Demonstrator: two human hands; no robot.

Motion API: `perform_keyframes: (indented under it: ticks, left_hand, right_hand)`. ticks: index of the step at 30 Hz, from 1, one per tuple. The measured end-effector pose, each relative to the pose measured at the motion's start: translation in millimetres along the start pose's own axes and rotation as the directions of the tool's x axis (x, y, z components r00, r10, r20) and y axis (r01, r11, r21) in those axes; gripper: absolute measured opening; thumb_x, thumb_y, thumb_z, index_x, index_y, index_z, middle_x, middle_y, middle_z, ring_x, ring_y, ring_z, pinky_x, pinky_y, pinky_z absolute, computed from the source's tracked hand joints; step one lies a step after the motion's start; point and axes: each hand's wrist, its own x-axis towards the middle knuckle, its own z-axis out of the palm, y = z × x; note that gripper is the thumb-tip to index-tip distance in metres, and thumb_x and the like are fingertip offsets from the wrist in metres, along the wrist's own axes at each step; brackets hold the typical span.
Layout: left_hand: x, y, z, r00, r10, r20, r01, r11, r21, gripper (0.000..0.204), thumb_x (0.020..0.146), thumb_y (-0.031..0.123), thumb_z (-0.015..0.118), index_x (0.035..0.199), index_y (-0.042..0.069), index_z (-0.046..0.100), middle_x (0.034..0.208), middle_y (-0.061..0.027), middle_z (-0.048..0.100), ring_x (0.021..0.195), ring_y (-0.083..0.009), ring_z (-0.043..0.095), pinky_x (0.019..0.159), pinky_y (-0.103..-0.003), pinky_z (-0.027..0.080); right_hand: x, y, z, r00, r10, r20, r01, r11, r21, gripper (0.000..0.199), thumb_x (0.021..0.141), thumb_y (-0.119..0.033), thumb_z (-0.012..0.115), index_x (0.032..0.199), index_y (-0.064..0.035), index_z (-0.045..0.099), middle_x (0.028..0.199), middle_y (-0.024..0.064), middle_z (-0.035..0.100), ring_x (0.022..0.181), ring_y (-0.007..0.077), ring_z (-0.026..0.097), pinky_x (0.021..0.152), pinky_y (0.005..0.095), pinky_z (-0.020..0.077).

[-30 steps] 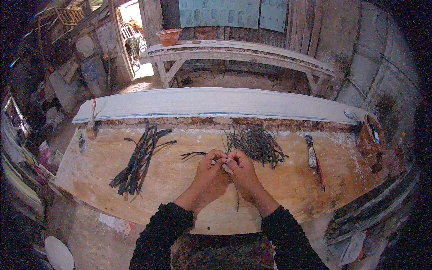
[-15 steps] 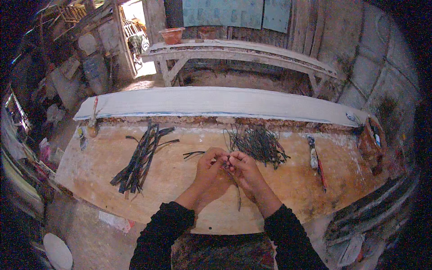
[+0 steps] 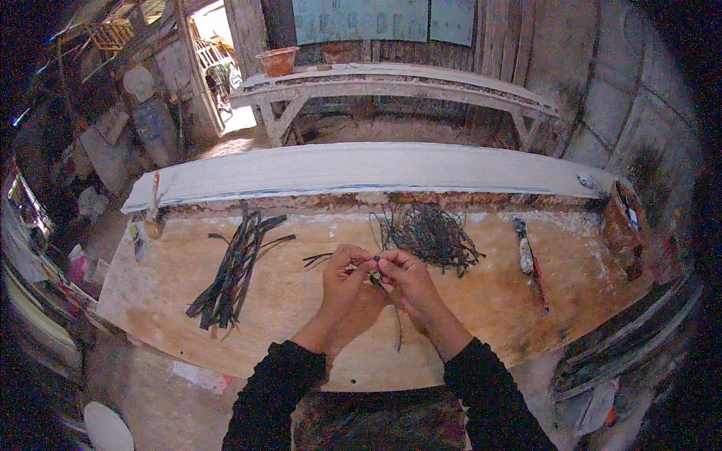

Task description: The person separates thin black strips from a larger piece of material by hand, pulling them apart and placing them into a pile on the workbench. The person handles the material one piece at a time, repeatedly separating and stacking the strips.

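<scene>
Over the middle of the wooden board, my left hand (image 3: 346, 282) and my right hand (image 3: 412, 283) meet, fingertips nearly touching. Both pinch a thin black strip (image 3: 398, 319), which makes a small loop between them. One tail of it hangs down below my right hand, and dark ends stick out left of my left hand. To the left lies a bundle of flat black strips (image 3: 239, 263). Just beyond my right hand is a tangled heap of thin dark cords (image 3: 435, 234). Fingers partly cover the looped part.
Under my hands is the wooden board (image 3: 286, 338), backed by a long white-covered ledge (image 3: 361, 169). Two slender tools, one with a pale handle (image 3: 524, 257) and one red (image 3: 539, 286), lie at right. A brown container (image 3: 623, 225) stands at the right corner, a bench (image 3: 406, 90) behind.
My fingers have shifted slightly on the black strip, and its small loop now shows between them. The whole view has moved a little; the bundle and the heap lie as before.
</scene>
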Motion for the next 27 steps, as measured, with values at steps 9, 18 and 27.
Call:
perform_keyframes:
  ticks: [9,18,27]
  left_hand:
    - [-1.1,9.7,3.5,0.999,-0.008,-0.037,0.011,0.996,0.086,0.006,0.078,0.001,0.061,0.082,0.004,0.058,0.081,-0.0012,0.053,0.073,-0.0099,0.054,0.058,-0.022,0.045]
    - [-2.2,37.0,9.5,0.927,-0.363,0.091,0.372,0.872,-0.317,0.015,0.078,0.005,0.064,0.091,0.006,0.057,0.082,-0.0005,0.054,0.075,-0.0095,0.054,0.059,-0.022,0.044]
    - [2.9,12.0,3.8,0.922,-0.355,0.158,0.388,0.854,-0.347,0.018,0.077,0.007,0.067,0.092,0.005,0.057,0.084,-0.0020,0.058,0.073,-0.0113,0.055,0.063,-0.024,0.045]
  right_hand:
    - [6.4,5.9,-9.2,0.992,-0.114,0.050,0.122,0.975,-0.184,0.011,0.083,-0.014,0.062,0.089,-0.0054,0.060,0.083,-0.0003,0.058,0.076,0.0078,0.052,0.069,0.0225,0.0423]
    - [9.7,5.8,-14.0,0.984,-0.165,0.062,0.176,0.950,-0.258,0.010,0.082,-0.011,0.062,0.089,-0.0053,0.058,0.081,0.0002,0.059,0.073,0.0075,0.053,0.066,0.0224,0.0425]
    - [8.5,6.2,-15.4,0.977,-0.203,0.073,0.215,0.940,-0.263,0.011,0.080,-0.010,0.064,0.087,-0.0068,0.055,0.081,-0.0006,0.057,0.073,0.0072,0.052,0.065,0.0222,0.0427]
